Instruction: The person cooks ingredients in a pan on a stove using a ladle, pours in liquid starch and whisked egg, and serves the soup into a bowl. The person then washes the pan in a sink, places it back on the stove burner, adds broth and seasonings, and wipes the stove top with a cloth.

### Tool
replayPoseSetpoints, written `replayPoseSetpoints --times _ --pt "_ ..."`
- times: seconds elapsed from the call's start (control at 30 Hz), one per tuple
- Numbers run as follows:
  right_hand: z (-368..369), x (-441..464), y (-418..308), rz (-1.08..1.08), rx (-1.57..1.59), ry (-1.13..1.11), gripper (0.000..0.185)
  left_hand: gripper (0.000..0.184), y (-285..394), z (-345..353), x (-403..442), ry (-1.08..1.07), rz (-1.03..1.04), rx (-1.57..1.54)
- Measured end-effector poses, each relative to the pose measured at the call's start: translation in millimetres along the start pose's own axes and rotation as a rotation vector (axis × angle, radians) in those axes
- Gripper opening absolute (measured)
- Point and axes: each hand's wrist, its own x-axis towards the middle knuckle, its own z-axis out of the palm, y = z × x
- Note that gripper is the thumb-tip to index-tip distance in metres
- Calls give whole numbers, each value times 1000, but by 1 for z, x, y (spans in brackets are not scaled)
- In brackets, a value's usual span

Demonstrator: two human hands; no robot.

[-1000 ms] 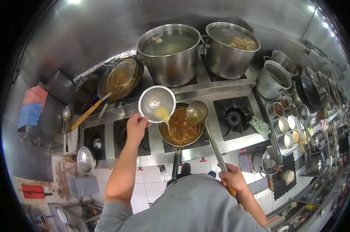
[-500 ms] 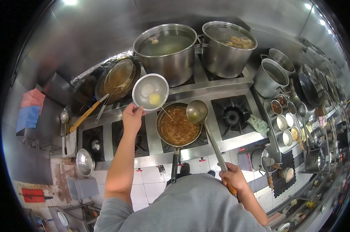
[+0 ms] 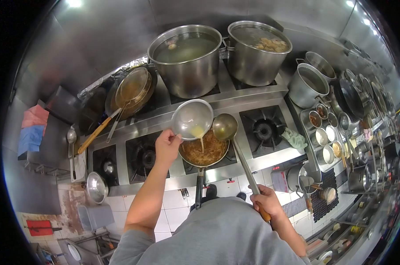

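My left hand (image 3: 168, 143) pinches the rim of a small metal bowl (image 3: 189, 115), tilted over the frying pan (image 3: 205, 152). Pale yellow liquid (image 3: 201, 140) runs from the bowl into the pan, where brown food sits in sauce. Wrapped round the wooden handle of a long ladle is my right hand (image 3: 266, 201). The ladle's bowl (image 3: 225, 127) is just right of the metal bowl, over the pan's right edge, with some liquid in it. The pan's black handle (image 3: 199, 187) points toward my body, held by neither hand.
Two large stockpots (image 3: 186, 70) (image 3: 258, 62) stand behind the burners. A strainer (image 3: 133, 84) rests over a wok at the back left. Right of the pan are a bare burner (image 3: 264, 129), a green cloth (image 3: 294, 138) and a tray of small containers (image 3: 322, 139).
My left hand has moved the metal bowl right and down, back over the pan, and tipped it; a thicker stream falls now. My right hand holds the ladle almost where it was. The view has shifted slightly.
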Motion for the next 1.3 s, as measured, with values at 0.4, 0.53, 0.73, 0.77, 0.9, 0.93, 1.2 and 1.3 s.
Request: replayPoseSetpoints --times 0.4,0.53,0.73,0.77,0.9,0.93,1.2,1.3 --pt "6 4 3 -15 7 -10 38 16 33 4 11 89 426 435" --pt "4 11 3 -48 -158 -7 38 13 27 -4 -3 25 439 445" --pt "-2 11 -10 -132 -339 11 41 8 99 -17 -28 142 558 537" --pt "-5 11 -13 -164 -364 18 43 8 110 -18 -33 182 648 594" --pt "-38 37 4 -296 -520 -4 50 12 111 -10 -59 275 776 776" --pt "-42 42 4 -302 -530 -32 50 12 105 -5 -66 279 784 818" --pt "-64 84 8 -297 -839 -16 56 24 -72 96 -110 563 -696 -681" --pt "-62 98 15 -385 -966 13 57 31 -42 96 -117 602 -730 -843"
